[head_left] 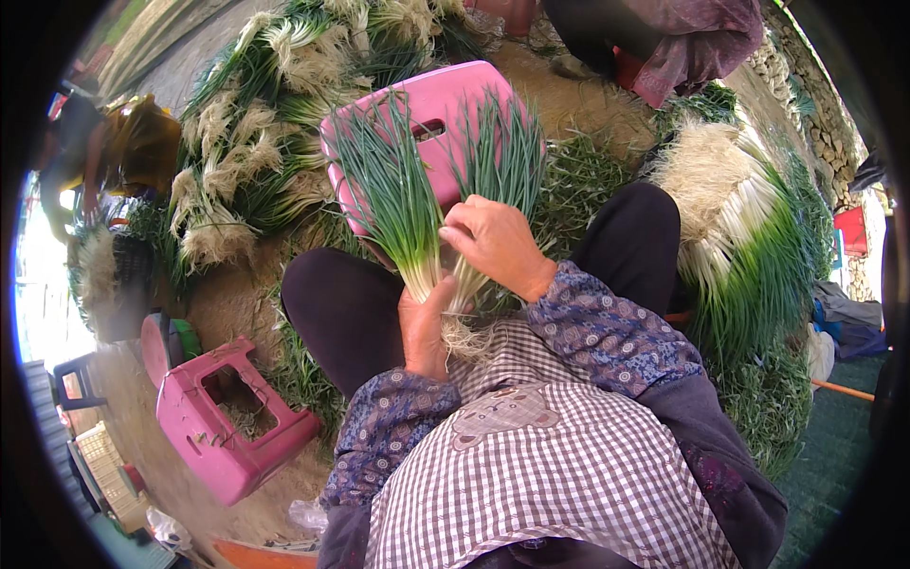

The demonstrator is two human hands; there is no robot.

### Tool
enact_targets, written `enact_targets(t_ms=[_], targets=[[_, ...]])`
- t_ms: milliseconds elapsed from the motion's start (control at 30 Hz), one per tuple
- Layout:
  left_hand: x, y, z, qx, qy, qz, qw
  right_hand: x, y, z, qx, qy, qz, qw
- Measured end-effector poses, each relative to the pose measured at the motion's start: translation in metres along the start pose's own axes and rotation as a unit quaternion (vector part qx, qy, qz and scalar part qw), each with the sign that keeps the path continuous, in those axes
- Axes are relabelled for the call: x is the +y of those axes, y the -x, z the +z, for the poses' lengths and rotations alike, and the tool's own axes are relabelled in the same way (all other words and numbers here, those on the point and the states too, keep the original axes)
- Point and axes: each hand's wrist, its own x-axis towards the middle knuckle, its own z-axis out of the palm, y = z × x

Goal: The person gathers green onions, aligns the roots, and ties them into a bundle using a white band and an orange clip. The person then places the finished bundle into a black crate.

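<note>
My left hand (425,323) grips a bunch of green onions (416,245) by the white stalks, just above the pale roots. The bunch fans into two parts, and its green leaves reach over a pink plastic stool (455,92) with a slot in its seat. Between the two parts, my right hand (503,245) rests against the right-hand stalks with bent fingers. Whether its fingertips pinch a leaf or stalk cannot be made out. The roots (466,338) hang over the lap of a checked apron (561,469).
A large stack of green onions (739,227) stands at the right, roots inward. More rooted bunches (234,156) lie at the upper left. Leaf trimmings (583,188) cover the ground. A second pink stool (213,455) lies tipped at lower left. People sit at the top right (682,43) and left (135,149).
</note>
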Motion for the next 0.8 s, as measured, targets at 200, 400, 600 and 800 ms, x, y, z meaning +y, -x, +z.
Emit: enact_targets(t_ms=[200,400,600,800], targets=[[0.006,0.004,0.003,-0.106,0.077,0.018,0.991,-0.029,0.040,-0.029,-0.149,-0.396,0.157,0.892],[0.001,0.004,0.002,-0.050,0.049,-0.006,0.998,-0.021,0.049,-0.027,-0.127,-0.426,0.211,0.871],[-0.005,-0.004,-0.007,-0.065,0.029,0.040,0.997,-0.036,0.060,-0.018,-0.171,-0.313,-0.007,0.934],[-0.001,-0.001,-0.001,-0.056,0.032,0.002,0.998,-0.023,0.052,-0.033,-0.124,-0.515,0.203,0.823]])
